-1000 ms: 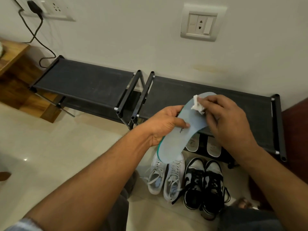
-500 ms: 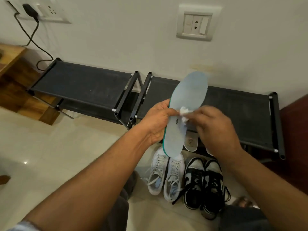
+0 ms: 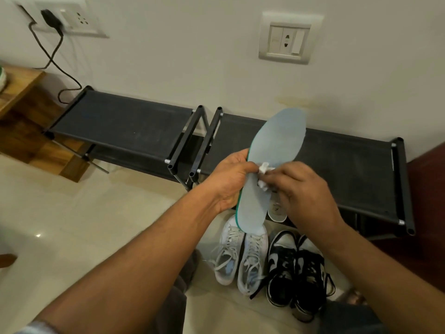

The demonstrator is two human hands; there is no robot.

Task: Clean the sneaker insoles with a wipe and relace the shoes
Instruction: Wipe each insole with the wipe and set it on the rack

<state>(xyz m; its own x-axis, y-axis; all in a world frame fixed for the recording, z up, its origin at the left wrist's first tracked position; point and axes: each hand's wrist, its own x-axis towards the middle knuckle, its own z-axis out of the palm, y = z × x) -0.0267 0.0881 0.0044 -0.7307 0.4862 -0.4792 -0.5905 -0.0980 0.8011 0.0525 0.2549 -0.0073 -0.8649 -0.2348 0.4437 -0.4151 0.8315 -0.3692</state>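
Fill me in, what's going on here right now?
A person is wiping a light blue sneaker insole. Their left grip holds it by its side edge, toe end up, while the right grip pinches a crumpled white wipe against its middle. Below, white sneakers and black-and-white sneakers stand on the floor before a black shoe rack.

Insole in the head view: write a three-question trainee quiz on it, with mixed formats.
1. True or false: the insole lies on the floor.
2. Which hand pinches the wipe? A) left B) right
3. Fill in: ___ pairs of sneakers stand on the floor.

Key:
1. False; the left hand holds it up.
2. B, the right hand.
3. Two: the white pair and the black-and-white pair.
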